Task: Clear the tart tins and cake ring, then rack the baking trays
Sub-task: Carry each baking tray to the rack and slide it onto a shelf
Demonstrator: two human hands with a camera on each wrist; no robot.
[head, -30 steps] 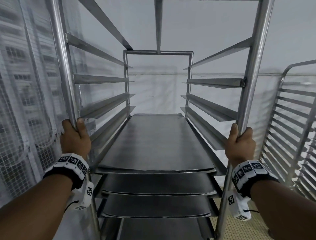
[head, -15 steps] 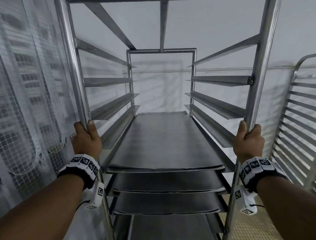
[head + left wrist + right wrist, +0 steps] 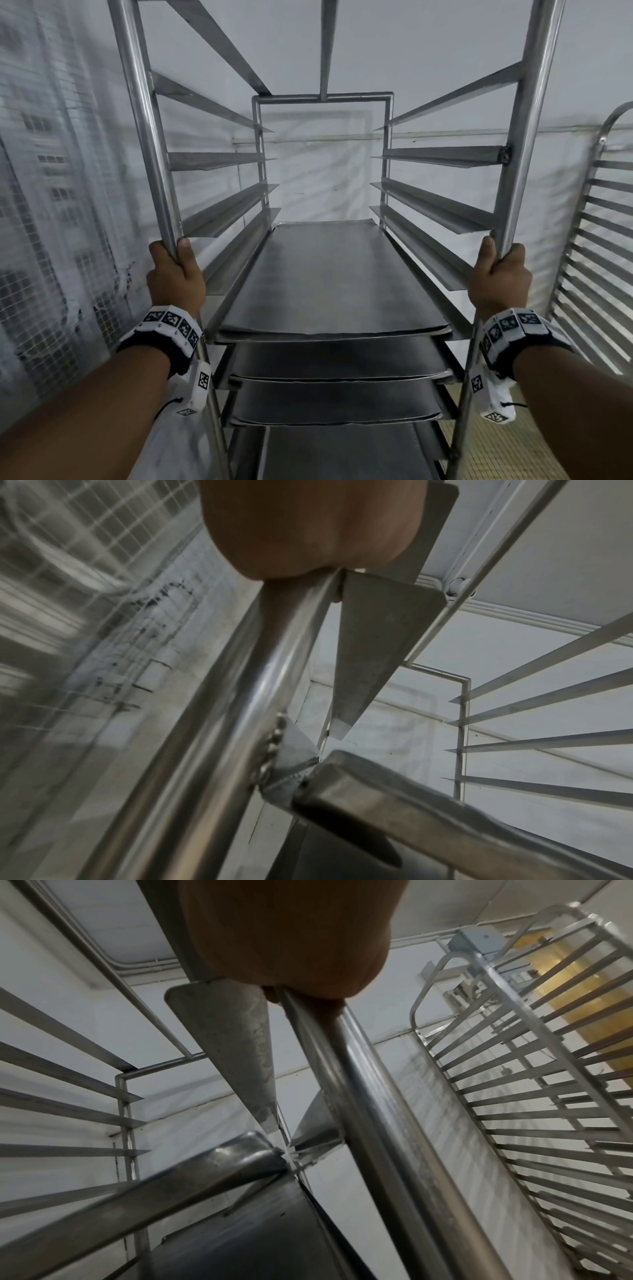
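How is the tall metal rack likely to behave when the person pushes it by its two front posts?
Probably stiff: the rack is welded metal tube. Likely bottom-heavy, not tippy, since the trays sit on lower runners, upper ones bare. The left hand and right hand grip smooth posts, which may be slippery.

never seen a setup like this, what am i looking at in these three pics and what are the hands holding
No machine here: a person wears three cameras. The head view looks down at both arms. The left hand and right hand each grip a front post of a metal tray rack. Dark baking trays sit on its lower runners; the upper runners are bare. A second rack stands to the right. The other two pictures come from wrist cameras, looking up along each hand at the post it grips.
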